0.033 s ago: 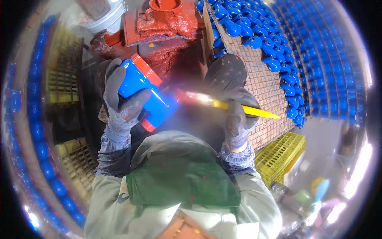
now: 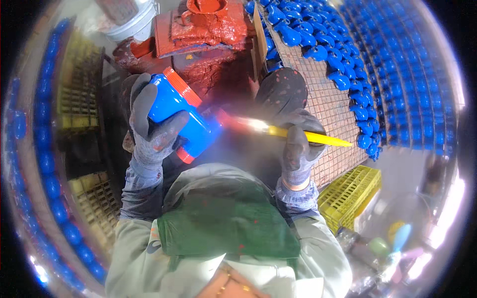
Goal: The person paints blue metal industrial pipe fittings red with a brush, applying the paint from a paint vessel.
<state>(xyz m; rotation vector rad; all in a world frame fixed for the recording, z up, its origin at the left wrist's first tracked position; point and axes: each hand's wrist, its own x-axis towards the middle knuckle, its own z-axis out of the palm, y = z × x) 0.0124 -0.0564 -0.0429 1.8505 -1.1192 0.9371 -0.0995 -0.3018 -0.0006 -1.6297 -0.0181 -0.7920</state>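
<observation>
The left grip (image 2: 144, 119) was clamped on a blue fitting (image 2: 166, 100), left of the frame's centre; the right grip (image 2: 299, 144) was clamped on a brush (image 2: 278, 131), its blurred tip close to the fitting, contact unclear; blue parts (image 2: 340, 80) lay on a mesh rack (image 2: 323, 99) at upper right.

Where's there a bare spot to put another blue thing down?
On the gridded rack, between the right hand and the curve of blue pieces, above the yellow crate in the picture. The brush handle pokes across there, though. The rack's top and right edge are crowded with blue pieces.
</observation>
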